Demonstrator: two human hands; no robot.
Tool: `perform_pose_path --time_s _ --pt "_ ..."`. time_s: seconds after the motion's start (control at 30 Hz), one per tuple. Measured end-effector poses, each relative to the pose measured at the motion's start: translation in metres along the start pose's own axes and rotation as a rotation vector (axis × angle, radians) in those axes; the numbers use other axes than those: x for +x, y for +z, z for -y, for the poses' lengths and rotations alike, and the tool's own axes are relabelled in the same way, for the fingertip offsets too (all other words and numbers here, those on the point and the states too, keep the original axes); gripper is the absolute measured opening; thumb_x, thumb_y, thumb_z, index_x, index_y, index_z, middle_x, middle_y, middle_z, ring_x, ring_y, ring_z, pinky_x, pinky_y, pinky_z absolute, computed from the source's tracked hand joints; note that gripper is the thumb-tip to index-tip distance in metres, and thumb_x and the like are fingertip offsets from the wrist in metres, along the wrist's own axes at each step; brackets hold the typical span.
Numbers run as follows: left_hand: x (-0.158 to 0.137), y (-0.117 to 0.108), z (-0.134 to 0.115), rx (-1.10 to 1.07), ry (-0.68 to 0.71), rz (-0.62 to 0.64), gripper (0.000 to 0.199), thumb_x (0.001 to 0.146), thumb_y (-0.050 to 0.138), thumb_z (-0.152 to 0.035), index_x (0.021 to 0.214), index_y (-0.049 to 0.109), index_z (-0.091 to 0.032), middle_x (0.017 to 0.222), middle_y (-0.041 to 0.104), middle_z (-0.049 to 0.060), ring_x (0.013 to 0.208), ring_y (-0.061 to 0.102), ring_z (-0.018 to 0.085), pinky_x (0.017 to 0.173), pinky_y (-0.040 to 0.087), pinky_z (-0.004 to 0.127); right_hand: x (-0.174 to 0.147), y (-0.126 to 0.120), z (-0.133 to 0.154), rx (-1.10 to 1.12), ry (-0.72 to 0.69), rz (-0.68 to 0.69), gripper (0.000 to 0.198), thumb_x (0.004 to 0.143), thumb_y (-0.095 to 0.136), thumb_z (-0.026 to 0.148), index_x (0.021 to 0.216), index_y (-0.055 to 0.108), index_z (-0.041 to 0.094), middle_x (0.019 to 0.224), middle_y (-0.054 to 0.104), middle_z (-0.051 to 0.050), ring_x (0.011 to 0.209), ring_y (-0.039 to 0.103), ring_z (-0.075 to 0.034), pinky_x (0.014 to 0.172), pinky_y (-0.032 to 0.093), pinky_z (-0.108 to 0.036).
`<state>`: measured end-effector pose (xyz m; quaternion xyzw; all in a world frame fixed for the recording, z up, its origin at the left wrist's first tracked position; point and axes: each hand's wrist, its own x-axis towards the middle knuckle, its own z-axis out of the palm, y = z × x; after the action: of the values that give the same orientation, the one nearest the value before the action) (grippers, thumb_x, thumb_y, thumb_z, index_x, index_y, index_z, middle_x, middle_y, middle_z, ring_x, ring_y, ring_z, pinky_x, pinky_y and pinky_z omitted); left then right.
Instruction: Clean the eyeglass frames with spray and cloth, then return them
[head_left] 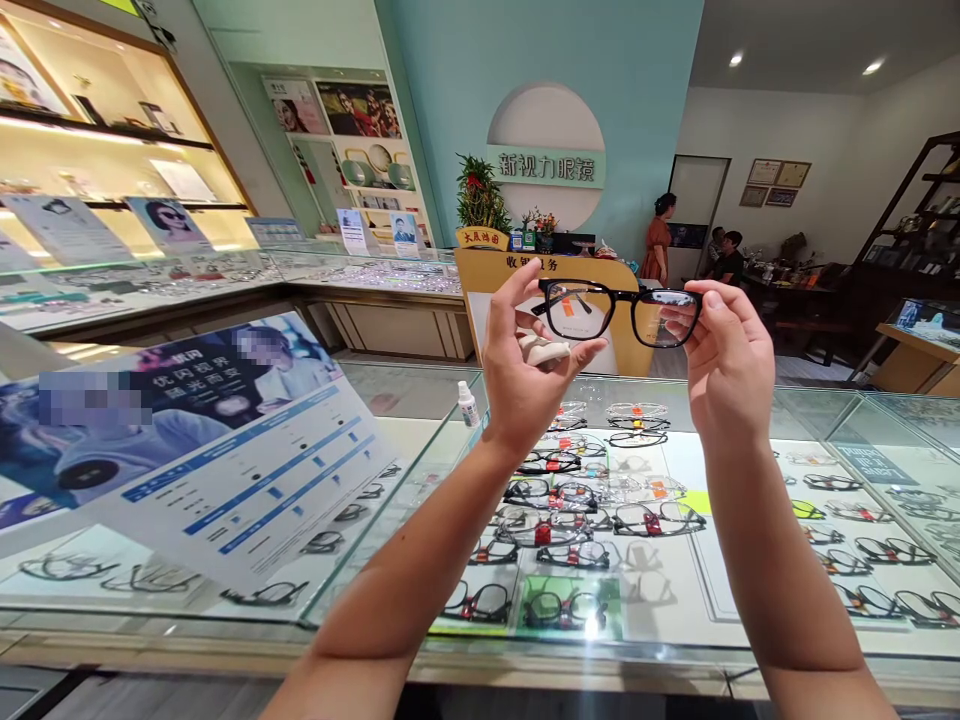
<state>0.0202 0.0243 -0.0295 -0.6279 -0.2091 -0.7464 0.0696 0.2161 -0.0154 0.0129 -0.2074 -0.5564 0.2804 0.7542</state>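
Note:
A pair of black-framed eyeglasses [624, 297] is held up above the glass counter, its lenses facing me. My right hand [727, 345] pinches the frame by its right end between thumb and fingers. My left hand [525, 370] is at the other end, with thumb and forefinger spread apart. Its curled lower fingers hold an off-white, folded, cloth-like piece [544, 350] against the palm. Whether the left fingers touch the frame is unclear. Under the glass below my hands, several rows of eyeglasses [551, 535] with red and orange tags lie in the display case [645, 655].
A small white spray bottle [468, 404] stands on the counter glass, left of my forearm. A large printed placard [247, 450] leans at the left. Beyond are a yellow cashier desk [637, 300], more display counters [375, 325] and a person in a rust-coloured dress [657, 245].

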Motion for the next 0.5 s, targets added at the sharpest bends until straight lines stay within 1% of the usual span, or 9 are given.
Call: perform_pose_path --time_s 0.1,0.17,0.23,0.33,0.5 --pt "0.0011 -0.0009 -0.0003 -0.022 -0.005 0.005 0.09 0.074 0.093 -0.064 0.152 0.056 -0.036 0.147 0.06 0.008 0.115 0.065 0.022 0.089 0.058 0.029 0.0 -0.0007 -0.0006 -0.003 -0.004 0.01 0.014 0.097 0.076 0.045 0.1 0.076 0.031 0.097 0.077 0.002 0.089 0.077 -0.014 0.085 0.064 -0.028" --pt "0.0019 -0.001 -0.0007 -0.056 -0.009 0.004 0.087 0.075 0.093 -0.063 0.149 0.058 -0.036 0.144 0.061 0.007 0.116 0.066 0.022 0.091 0.058 0.03 0.0 -0.0007 -0.0012 -0.002 -0.005 0.015 0.014 0.097 0.076 0.045 0.1 0.076 0.031 0.097 0.076 0.002 0.089 0.077 -0.014 0.085 0.064 -0.028" --pt "0.0032 -0.0012 -0.001 -0.102 -0.008 0.015 0.086 0.074 0.094 -0.061 0.148 0.058 -0.036 0.137 0.063 0.007 0.114 0.067 0.021 0.092 0.059 0.03 0.0 -0.0005 -0.0015 -0.003 0.001 0.008 0.015 0.096 0.077 0.045 0.098 0.076 0.031 0.097 0.076 0.002 0.089 0.076 -0.014 0.085 0.064 -0.028" --pt "0.0057 -0.0017 -0.0012 -0.17 0.004 0.039 0.088 0.072 0.095 -0.06 0.148 0.057 -0.035 0.128 0.066 0.006 0.107 0.07 0.02 0.089 0.06 0.03 0.0003 -0.0008 -0.0011 -0.016 0.009 0.01 0.015 0.096 0.076 0.046 0.098 0.077 0.031 0.098 0.077 0.002 0.091 0.076 -0.014 0.088 0.063 -0.028" --pt "0.0093 -0.0019 -0.0017 -0.27 0.003 0.062 0.088 0.072 0.094 -0.062 0.145 0.056 -0.032 0.122 0.071 0.006 0.102 0.074 0.02 0.087 0.063 0.03 0.0006 -0.0018 0.0005 -0.041 0.001 0.034 0.014 0.097 0.075 0.044 0.096 0.078 0.031 0.098 0.078 0.002 0.094 0.075 -0.015 0.094 0.061 -0.03"
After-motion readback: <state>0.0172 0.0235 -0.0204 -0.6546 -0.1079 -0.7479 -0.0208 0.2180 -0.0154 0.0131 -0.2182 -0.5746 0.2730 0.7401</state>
